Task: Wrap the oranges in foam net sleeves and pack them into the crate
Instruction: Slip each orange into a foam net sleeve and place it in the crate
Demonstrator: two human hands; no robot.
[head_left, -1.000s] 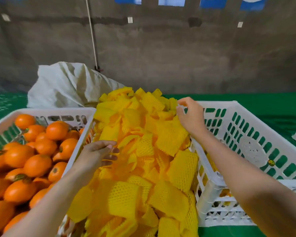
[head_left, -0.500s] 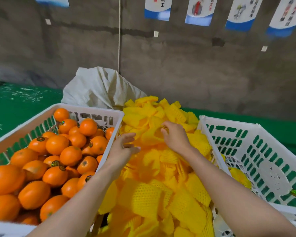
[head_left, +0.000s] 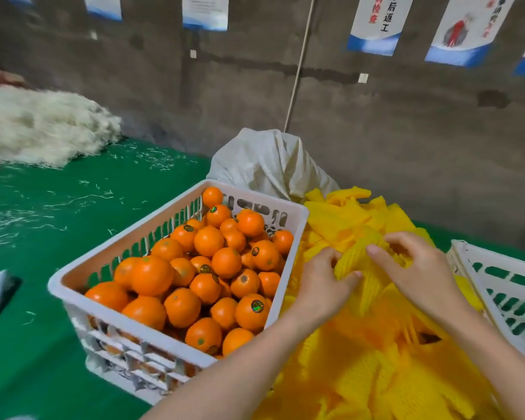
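Both hands are on one yellow foam net sleeve [head_left: 351, 258], center right of the frame. The left hand [head_left: 320, 287] is pinching it, and the right hand [head_left: 417, 268] is curling its fingers over it, above the sleeve pile [head_left: 376, 377]. The oranges [head_left: 206, 268] are sitting bare in the white crate [head_left: 82, 302] at center. A second crate [head_left: 505, 287] is poking in at the right edge.

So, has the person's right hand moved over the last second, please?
Yes. The right hand has left the rim of the white slotted plastic crate on the right and moved left onto the yellow foam net sleeves.
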